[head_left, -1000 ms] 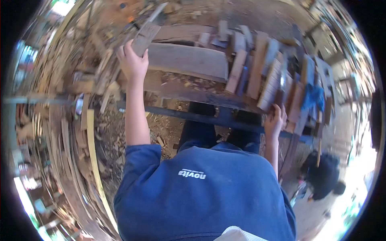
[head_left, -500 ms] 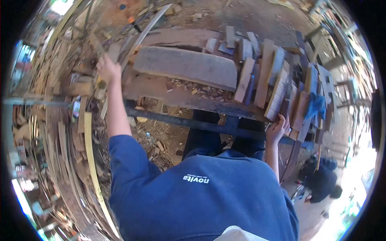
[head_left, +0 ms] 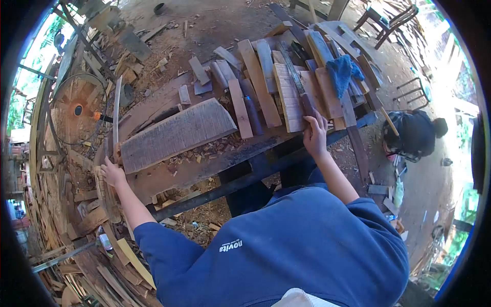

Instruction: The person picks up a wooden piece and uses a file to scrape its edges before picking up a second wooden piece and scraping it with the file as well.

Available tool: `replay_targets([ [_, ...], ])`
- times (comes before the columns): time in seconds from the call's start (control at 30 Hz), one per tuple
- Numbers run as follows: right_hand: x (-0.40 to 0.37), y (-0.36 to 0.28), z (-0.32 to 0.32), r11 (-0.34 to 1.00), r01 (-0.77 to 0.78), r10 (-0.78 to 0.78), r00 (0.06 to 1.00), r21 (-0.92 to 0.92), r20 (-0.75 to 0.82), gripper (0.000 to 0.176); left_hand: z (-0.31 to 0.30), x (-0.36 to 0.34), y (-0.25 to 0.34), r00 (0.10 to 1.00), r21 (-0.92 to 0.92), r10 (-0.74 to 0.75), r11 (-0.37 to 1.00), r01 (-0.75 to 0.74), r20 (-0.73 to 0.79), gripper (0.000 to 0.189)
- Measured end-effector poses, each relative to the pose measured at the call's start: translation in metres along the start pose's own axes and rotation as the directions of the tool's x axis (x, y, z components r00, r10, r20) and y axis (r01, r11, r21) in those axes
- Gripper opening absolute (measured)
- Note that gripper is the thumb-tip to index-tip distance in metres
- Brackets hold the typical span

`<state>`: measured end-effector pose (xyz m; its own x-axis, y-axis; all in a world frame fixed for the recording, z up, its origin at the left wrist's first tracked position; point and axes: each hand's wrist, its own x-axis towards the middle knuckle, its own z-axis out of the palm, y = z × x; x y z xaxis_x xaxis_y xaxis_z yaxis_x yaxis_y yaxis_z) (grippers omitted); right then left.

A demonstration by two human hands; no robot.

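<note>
My left hand [head_left: 112, 172] rests at the left end of the bench, beside a thick wooden plank [head_left: 179, 134] lying along the bench top. Its fingers look stretched over the wood there, and I see nothing held in them. At the right, my right hand [head_left: 315, 134] has its fingers round the lower end of a brown handle [head_left: 307, 105]. A long, narrow metal blade [head_left: 291, 69] extends from this handle, lying across a ridged pale board [head_left: 289, 97]. Short wooden pieces [head_left: 240, 108] lie side by side between the plank and the tool.
A blue cloth [head_left: 341, 74] lies over boards on the right. Wood chips [head_left: 215, 148] litter the wooden bench [head_left: 169, 184]. A round fan [head_left: 78, 110] stands at the left. Another person [head_left: 411, 135] crouches at the right, and a chair [head_left: 388, 23] stands behind.
The view has swung left. My left hand has come down to the bench's left end. My right hand has moved onto the brown handle of the bladed tool.
</note>
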<state>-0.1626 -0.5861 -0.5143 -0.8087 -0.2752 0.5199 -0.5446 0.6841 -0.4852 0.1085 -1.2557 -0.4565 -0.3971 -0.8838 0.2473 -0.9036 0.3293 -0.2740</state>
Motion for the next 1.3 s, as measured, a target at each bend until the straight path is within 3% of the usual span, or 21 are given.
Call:
replay_targets([
  [0.23,0.019,-0.016,-0.021,0.999,-0.040,0.039,0.999,0.021,0.018,0.025,-0.014,-0.007,-0.008,0.999,-0.144,0.013,0.990,-0.007,0.038,0.070],
  [0.3,0.031,-0.022,-0.031,0.950,-0.236,0.227,0.972,0.204,0.067,0.020,-0.028,-0.015,-0.001,0.996,-0.168,0.037,0.986,-0.024,0.077,0.063],
  [0.33,0.035,-0.021,-0.030,0.972,-0.169,0.167,0.986,0.165,0.022,0.028,-0.025,-0.020,0.006,0.996,-0.163,0.046,0.986,-0.034,0.072,0.063],
  [0.37,0.038,-0.023,-0.030,0.970,-0.181,0.180,0.983,0.165,0.018,0.028,-0.020,-0.028,0.017,0.996,-0.239,0.069,0.968,-0.082,-0.064,0.059],
  [0.4,0.043,-0.028,-0.033,0.954,-0.270,0.259,0.961,0.131,0.091,0.032,-0.020,-0.038,0.030,0.977,-0.309,0.082,0.941,-0.141,-0.198,0.056],
  [0.47,0.052,-0.032,-0.040,0.931,-0.361,0.342,0.915,0.057,0.212,0.041,-0.063,-0.085,0.083,0.969,-0.606,0.140,0.760,-0.236,-0.201,0.049],
  [0.5,0.052,-0.028,-0.038,0.927,-0.371,0.352,0.913,0.057,0.207,0.041,-0.073,-0.107,0.108,0.951,-0.570,0.184,0.766,-0.297,-0.248,0.048],
  [0.53,0.051,-0.023,-0.033,0.922,-0.386,0.370,0.903,0.032,0.218,0.041,-0.043,-0.115,0.130,0.955,-0.777,0.168,0.556,-0.296,-0.244,0.049],
  [0.57,0.051,-0.020,-0.031,0.916,-0.400,0.387,0.893,0.009,0.229,0.041,-0.049,-0.138,0.156,0.942,-0.741,0.162,0.584,-0.332,-0.294,0.051],
  [0.63,0.053,-0.021,-0.038,0.898,-0.439,0.420,0.869,0.017,0.261,0.041,-0.077,-0.175,0.200,0.948,-0.683,0.257,0.659,-0.316,-0.190,0.052],
  [0.7,0.049,-0.015,-0.046,0.909,-0.414,0.387,0.880,0.044,0.276,0.042,-0.113,-0.202,0.242,0.942,-0.699,0.271,0.634,-0.330,-0.198,0.048],
  [0.77,0.043,-0.009,-0.061,0.894,-0.443,0.404,0.861,0.066,0.307,0.037,-0.134,-0.217,0.281,0.854,-0.818,0.434,0.353,-0.453,-0.286,0.040],
  [0.8,0.038,-0.004,-0.068,0.884,-0.457,0.408,0.857,0.097,0.315,0.035,-0.147,-0.225,0.300,0.854,-0.818,0.435,0.353,-0.454,-0.286,0.040],
  [0.9,0.018,0.012,-0.076,0.822,-0.535,0.449,0.819,0.195,0.357,0.033,-0.186,-0.241,0.357,0.686,-0.773,0.600,0.169,-0.611,-0.411,0.029],
  [1.0,-0.015,0.019,-0.078,0.718,-0.589,0.550,0.807,0.371,0.216,0.026,-0.223,-0.250,0.421,0.512,-0.680,0.660,0.002,-0.733,-0.550,0.026],
  [1.07,-0.030,0.019,-0.082,0.622,-0.643,0.624,0.752,0.447,0.213,0.021,-0.249,-0.258,0.469,0.397,-0.713,0.733,-0.169,-0.680,-0.553,0.027],
  [1.1,-0.041,0.026,-0.081,0.626,-0.637,0.614,0.758,0.450,0.219,0.021,-0.263,-0.263,0.492,0.355,-0.686,0.757,-0.163,-0.709,-0.548,0.030],
  [1.13,-0.055,0.037,-0.075,0.729,-0.566,0.547,0.820,0.384,0.170,0.018,-0.274,-0.270,0.514,0.313,-0.657,0.782,-0.158,-0.737,-0.539,0.033],
  [1.2,-0.073,0.050,-0.065,0.818,-0.478,0.461,0.877,0.318,0.133,0.015,-0.282,-0.281,0.563,0.365,-0.598,0.828,0.045,-0.800,-0.426,0.042],
  [1.27,-0.080,0.057,-0.058,0.878,-0.369,0.368,0.928,0.307,0.063,0.015,-0.298,-0.290,0.595,0.449,-0.557,0.889,0.328,-0.763,-0.092,0.050],
  [1.3,-0.079,0.056,-0.057,0.879,-0.357,0.355,0.932,0.317,0.068,0.015,-0.297,-0.290,0.607,0.464,-0.554,0.881,0.342,-0.759,-0.092,0.050],
])
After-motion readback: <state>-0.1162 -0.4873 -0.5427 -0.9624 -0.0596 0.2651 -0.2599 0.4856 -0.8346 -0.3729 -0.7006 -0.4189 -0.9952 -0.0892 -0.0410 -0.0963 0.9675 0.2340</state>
